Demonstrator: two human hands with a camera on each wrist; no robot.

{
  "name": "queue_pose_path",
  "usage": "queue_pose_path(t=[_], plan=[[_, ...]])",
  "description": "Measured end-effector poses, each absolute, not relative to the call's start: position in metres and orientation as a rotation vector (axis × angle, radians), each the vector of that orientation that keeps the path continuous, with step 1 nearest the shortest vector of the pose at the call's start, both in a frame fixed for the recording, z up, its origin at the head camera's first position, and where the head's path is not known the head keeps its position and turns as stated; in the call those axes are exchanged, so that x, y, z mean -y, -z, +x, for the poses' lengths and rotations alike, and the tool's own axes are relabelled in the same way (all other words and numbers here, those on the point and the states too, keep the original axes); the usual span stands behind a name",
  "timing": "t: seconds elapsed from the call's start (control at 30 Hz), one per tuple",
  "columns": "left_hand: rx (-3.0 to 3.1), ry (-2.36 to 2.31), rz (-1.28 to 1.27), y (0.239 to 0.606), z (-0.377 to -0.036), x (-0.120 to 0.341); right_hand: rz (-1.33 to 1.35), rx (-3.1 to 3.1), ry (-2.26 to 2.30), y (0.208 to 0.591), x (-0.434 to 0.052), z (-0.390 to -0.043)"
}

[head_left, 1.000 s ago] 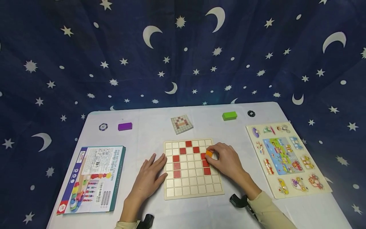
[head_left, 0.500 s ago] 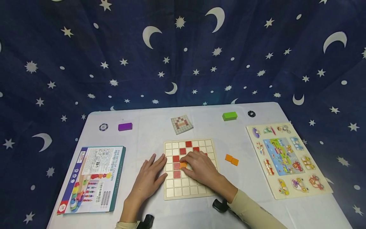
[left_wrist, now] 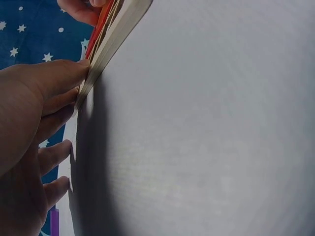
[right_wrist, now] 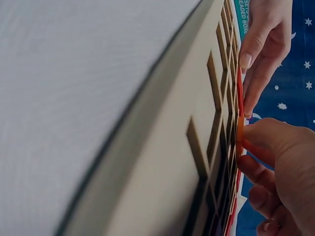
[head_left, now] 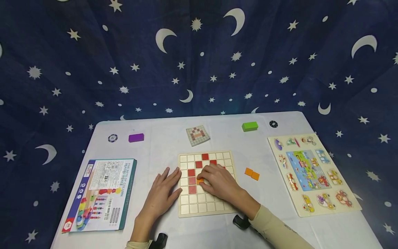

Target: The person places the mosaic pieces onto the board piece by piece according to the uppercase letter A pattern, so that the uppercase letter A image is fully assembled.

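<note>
Orange tile point(head_left: 199, 180) pinched by right hand point(head_left: 219, 181) — left hand point(head_left: 161, 193) flat, steadying grid board point(head_left: 206, 204).

Most of the orange tile point(head_left: 199, 180) is covered by the right hand point(head_left: 219, 181). Several squares of the grid board point(head_left: 208, 204) are hidden beneath it. The box point(head_left: 101, 193) print is too small to be read.

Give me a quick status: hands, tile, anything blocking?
Left hand flat, steadying grid board. Right hand pressing orange tile into a cell. Nothing blocking.
</note>
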State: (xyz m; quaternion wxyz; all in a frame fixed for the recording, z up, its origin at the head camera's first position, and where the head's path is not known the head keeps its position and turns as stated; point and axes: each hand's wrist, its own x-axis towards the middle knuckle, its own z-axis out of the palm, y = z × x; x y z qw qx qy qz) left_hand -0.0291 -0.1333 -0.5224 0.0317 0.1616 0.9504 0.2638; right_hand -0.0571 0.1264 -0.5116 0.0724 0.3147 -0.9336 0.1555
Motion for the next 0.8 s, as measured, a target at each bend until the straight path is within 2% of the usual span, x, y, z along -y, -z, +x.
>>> queue_pose_path(t=[0.3,0.47,0.8], plan=[[-2.926,-0.815,0.512,0.521,-0.029,0.133,0.982,2.773,-0.45,0.515,-0.132,-0.057],[-2.918,-0.822,0.506,0.522,-0.028,0.133,0.889,2.837,-0.567,0.511,-0.142,-0.053],[-2.919,-0.825,0.515,0.52,-0.029,0.134,0.477,2.771,-0.61,0.512,-0.226,-0.044]])
